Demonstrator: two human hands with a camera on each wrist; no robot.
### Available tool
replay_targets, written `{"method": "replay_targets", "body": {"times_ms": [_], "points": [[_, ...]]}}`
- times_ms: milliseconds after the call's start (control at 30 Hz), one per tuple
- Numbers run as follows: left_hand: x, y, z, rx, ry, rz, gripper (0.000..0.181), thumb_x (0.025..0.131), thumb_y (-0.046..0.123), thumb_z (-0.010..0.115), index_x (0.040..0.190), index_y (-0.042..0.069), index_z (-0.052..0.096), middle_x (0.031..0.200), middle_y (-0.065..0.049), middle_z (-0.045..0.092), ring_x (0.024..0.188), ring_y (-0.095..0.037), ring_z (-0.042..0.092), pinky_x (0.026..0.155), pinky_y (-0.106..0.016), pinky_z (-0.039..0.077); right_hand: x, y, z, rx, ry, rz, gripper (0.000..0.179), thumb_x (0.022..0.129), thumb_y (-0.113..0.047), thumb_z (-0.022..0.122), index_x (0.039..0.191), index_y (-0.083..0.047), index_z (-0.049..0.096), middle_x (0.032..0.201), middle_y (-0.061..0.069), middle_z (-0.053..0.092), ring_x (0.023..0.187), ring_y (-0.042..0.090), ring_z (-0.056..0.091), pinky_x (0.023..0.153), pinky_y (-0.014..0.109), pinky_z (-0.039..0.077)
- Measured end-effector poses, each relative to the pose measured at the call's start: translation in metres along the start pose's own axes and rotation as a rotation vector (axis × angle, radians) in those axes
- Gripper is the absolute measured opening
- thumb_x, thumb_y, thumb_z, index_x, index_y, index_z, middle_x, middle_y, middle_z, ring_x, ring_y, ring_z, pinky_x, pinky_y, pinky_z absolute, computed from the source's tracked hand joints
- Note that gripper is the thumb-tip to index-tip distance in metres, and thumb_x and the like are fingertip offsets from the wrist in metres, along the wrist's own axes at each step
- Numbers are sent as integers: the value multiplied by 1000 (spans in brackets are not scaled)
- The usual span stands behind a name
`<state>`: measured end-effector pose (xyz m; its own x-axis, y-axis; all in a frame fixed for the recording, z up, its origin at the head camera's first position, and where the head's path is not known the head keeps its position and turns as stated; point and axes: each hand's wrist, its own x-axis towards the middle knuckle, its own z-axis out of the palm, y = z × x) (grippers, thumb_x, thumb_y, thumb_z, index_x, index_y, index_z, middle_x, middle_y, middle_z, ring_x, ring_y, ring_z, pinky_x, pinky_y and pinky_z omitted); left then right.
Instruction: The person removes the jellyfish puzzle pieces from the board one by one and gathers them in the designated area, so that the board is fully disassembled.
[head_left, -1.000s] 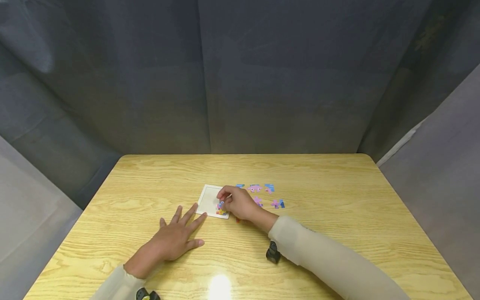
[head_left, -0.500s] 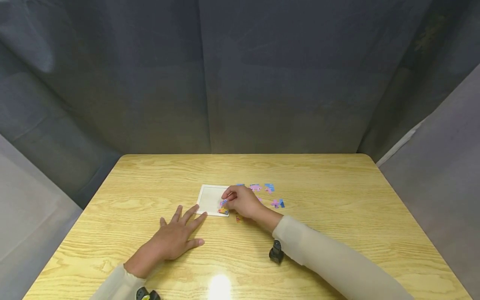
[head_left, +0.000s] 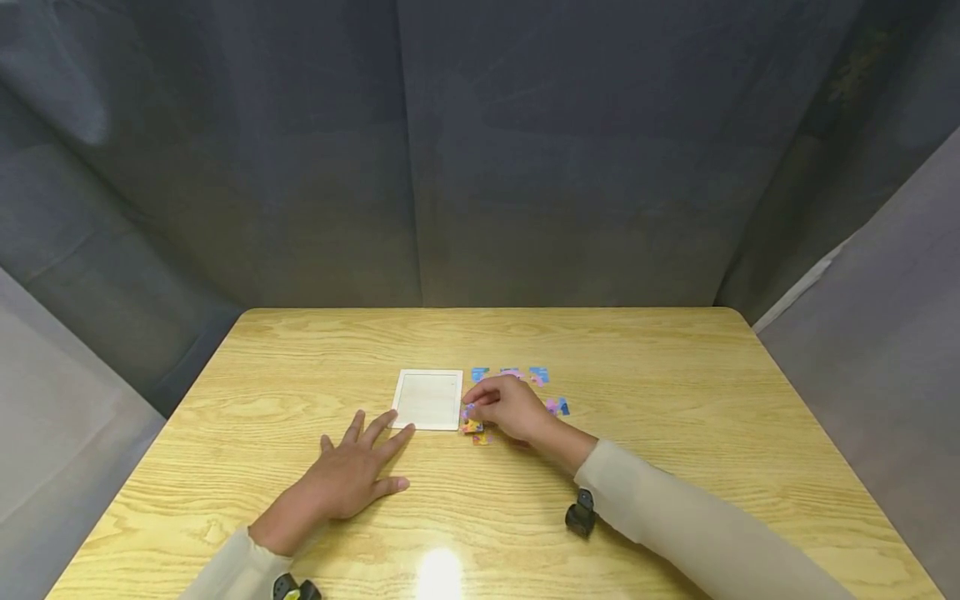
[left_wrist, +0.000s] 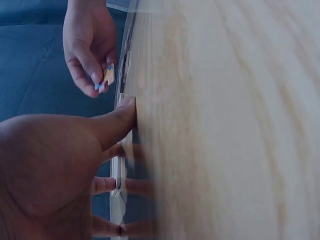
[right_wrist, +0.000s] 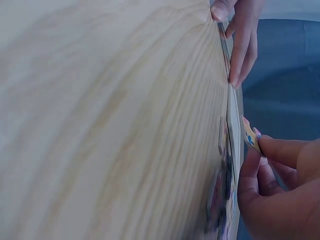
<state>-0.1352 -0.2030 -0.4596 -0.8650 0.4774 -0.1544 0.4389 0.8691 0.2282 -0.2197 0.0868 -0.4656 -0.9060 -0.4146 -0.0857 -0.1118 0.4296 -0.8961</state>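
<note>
Between thumb and fingers of my right hand point(head_left: 512, 410) is a small jigsaw puzzle piece point(head_left: 472, 425), yellow with blue and pink. In the right wrist view this puzzle piece point(right_wrist: 251, 139) is tilted and raised off the table. A square white puzzle frame point(head_left: 427, 401) lies just left of that hand, with no pieces in it. My left hand point(head_left: 348, 477) rests on the table with fingers spread, two fingertips at the frame's near left corner. Several loose pieces lie right of the frame, among them a blue piece point(head_left: 539, 374) and a red-orange piece point(head_left: 482, 438). My right hand partly hides others.
The wooden table point(head_left: 660, 383) extends on both sides of the hands. Dark curtains point(head_left: 562, 167) hang behind its far edge, and pale cloth point(head_left: 885, 333) borders the right side. A wrist camera point(head_left: 581, 513) sits under the right sleeve.
My right hand has moved right with the puzzle piece, from over the frame to beside it. The frame has turned slightly and now lies straighter. My left hand has stayed in place.
</note>
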Motion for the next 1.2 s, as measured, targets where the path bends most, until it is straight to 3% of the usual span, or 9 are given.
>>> {"method": "replay_targets", "body": {"times_ms": [100,267,500,767,1200], "points": [[0,-1,1,5,5,3,74,101,55,57,164,25,31,172,-14,17,148,-63,15,92,-91,25,-7,4,-7,9,3,9,12,95,-9,75,106,-4,76,95,4,70,87,16,64,76,28,57],[0,-2,3,9,9,6,74,101,55,57,164,25,31,172,-14,18,148,-63,15,91,-91,25,-18,10,-19,47,9,23,14,96,-9,74,108,-3,76,96,7,69,76,16,62,65,29,55],[0,-2,5,22,17,12,75,101,57,57,164,26,30,171,-14,18,148,-63,16,90,-91,26,-34,26,-38,48,38,27,15,95,-9,75,108,0,73,94,9,69,83,17,64,72,31,57],[0,-1,3,29,13,0,74,101,57,56,164,26,30,171,-13,18,149,-62,16,92,-91,26,-56,42,-61,72,61,55,20,96,-9,74,111,4,71,95,13,69,85,23,65,72,31,57],[3,-1,3,29,-5,-10,75,101,57,57,164,27,30,171,-13,18,149,-62,16,92,-90,28,-74,52,-74,-71,102,41,16,95,-11,75,107,0,73,96,6,71,84,18,65,70,27,56]]}}
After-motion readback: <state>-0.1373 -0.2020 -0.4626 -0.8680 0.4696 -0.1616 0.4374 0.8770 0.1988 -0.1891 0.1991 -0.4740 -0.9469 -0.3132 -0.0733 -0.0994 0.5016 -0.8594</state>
